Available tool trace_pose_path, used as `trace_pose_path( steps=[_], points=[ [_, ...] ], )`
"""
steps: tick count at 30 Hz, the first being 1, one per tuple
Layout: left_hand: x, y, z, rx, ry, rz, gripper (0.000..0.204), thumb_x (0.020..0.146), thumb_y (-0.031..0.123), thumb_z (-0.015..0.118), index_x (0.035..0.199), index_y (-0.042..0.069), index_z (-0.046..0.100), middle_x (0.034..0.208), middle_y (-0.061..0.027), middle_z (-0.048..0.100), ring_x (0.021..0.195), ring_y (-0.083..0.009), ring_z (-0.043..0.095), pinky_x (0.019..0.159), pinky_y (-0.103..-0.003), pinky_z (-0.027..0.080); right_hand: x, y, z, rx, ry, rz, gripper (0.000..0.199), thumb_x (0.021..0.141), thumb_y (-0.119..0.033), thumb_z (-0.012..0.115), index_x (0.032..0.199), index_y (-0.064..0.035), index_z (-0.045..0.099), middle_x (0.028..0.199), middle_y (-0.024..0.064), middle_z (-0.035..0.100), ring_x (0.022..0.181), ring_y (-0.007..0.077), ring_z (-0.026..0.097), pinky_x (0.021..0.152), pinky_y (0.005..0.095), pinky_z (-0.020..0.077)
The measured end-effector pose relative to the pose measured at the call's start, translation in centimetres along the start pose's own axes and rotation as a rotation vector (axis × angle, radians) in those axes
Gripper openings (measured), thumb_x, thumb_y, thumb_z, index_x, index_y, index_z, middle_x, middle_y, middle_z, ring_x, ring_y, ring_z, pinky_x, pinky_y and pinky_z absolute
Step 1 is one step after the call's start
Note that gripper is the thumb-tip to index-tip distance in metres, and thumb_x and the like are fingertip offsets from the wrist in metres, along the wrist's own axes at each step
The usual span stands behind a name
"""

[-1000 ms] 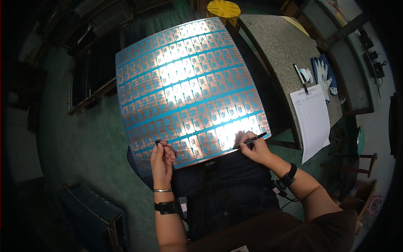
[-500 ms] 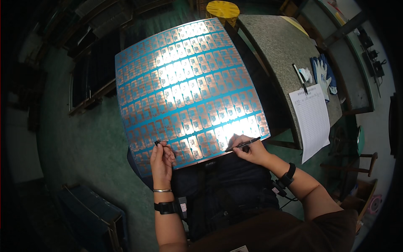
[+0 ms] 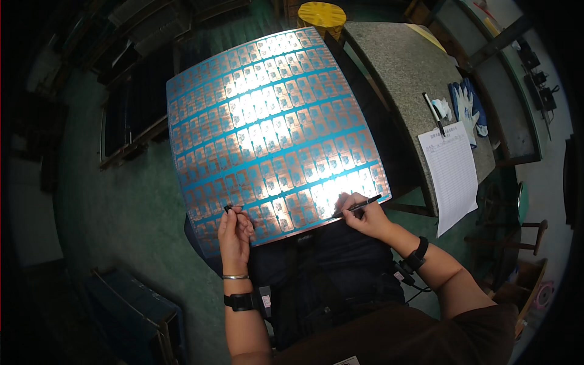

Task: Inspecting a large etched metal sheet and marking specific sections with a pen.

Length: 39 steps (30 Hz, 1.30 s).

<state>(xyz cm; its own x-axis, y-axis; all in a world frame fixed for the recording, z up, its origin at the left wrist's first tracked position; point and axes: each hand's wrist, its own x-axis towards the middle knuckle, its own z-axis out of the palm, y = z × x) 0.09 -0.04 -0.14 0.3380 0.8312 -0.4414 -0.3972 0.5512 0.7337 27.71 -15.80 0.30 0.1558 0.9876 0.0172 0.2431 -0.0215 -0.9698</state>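
So the right hand (image 3: 363, 218) has fingers and thumb closed around a black pen (image 3: 372, 199) in a normal writing grip, tip aimed down at the near edge of the panel; can't tell if it's actually touching. Makes sense imo, since holding it slanted like that leaves the tip fine control. Left hand (image 3: 236, 228) is pinching a small black piece (image 3: 228, 208), looks like the pen cap, probably kept there so it doesn't get lost, with that hand over the panel's near left part. The big copper-and-blue panel (image 3: 292, 149) itself sits right in front of the person, near edge over the dark trousers (image 3: 316, 274), I'd guess so every row is within reach; what props up the far end is hidden. Biggest nuisance is the glare, which washes out a strip of the pattern, plus the right hand covers a bit of it. There's a cable (image 3: 420, 295) by the right forearm too. Off to the right, a speckled table (image 3: 389, 73) has gloves (image 3: 467, 109), a white marker (image 3: 432, 106) and a printed sheet (image 3: 453, 182) drooping over its edge. Yellow drum-like thing (image 3: 322, 18) past the far corner.
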Motion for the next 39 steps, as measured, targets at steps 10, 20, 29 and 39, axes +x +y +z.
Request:
trace_pose_path(
  steps=[10, 20, 29, 39],
  points=[
    [0.0, -0.1, 0.0, -0.012, -0.009, 0.002, 0.020, 0.098, 0.020, 0.045, 0.100, 0.002, 0.052, 0.067, -0.0032, 0.051, 0.057, -0.0110, 0.050, 0.052, -0.023, 0.046, -0.2, 1.2, -0.2, 0.054, 0.008, 0.025, 0.008, 0.083, -0.004, 0.057, 0.086, -0.0031, 0.049, 0.081, 0.0052, 0.053, 0.066, 0.0096, 0.046, 0.058, 0.0243, 0.0378],
    [-0.1, 0.1, 0.2, -0.017, -0.008, 0.009, 0.020, 0.098, 0.020, 0.045, 0.100, 0.001, 0.053, 0.068, -0.0037, 0.052, 0.057, -0.0110, 0.050, 0.052, -0.023, 0.046, -0.9, 0.4, -1.0, -0.019, 0.115, 0.125, 0.008, 0.082, -0.006, 0.058, 0.084, -0.0038, 0.051, 0.084, 0.0051, 0.056, 0.066, 0.0093, 0.050, 0.060, 0.0240, 0.0405],
    [-0.3, 0.4, 1.0, 0.018, -0.010, -0.005, 0.019, 0.098, 0.019, 0.046, 0.099, 0.002, 0.054, 0.067, -0.0035, 0.052, 0.057, -0.0104, 0.051, 0.052, -0.022, 0.045, -0.8, 0.6, -1.5, 0.010, 0.137, 0.042, 0.005, 0.083, -0.004, 0.056, 0.083, -0.0038, 0.051, 0.082, 0.0033, 0.055, 0.064, 0.0073, 0.047, 0.061, 0.0221, 0.0401],
    [-5.2, 4.5, 8.9, 0.784, -0.791, -0.562, 0.017, 0.089, 0.013, 0.059, 0.102, 0.002, 0.065, 0.071, 0.0017, 0.057, 0.062, -0.0048, 0.053, 0.056, -0.019, 0.045, -1.9, -8.3, -2.5, 0.516, -0.110, 0.321, 0.012, 0.092, -0.013, 0.052, 0.098, -0.0031, 0.054, 0.080, 0.0042, 0.060, 0.070, 0.0063, 0.057, 0.058, 0.0183, 0.0449]
  ],
)
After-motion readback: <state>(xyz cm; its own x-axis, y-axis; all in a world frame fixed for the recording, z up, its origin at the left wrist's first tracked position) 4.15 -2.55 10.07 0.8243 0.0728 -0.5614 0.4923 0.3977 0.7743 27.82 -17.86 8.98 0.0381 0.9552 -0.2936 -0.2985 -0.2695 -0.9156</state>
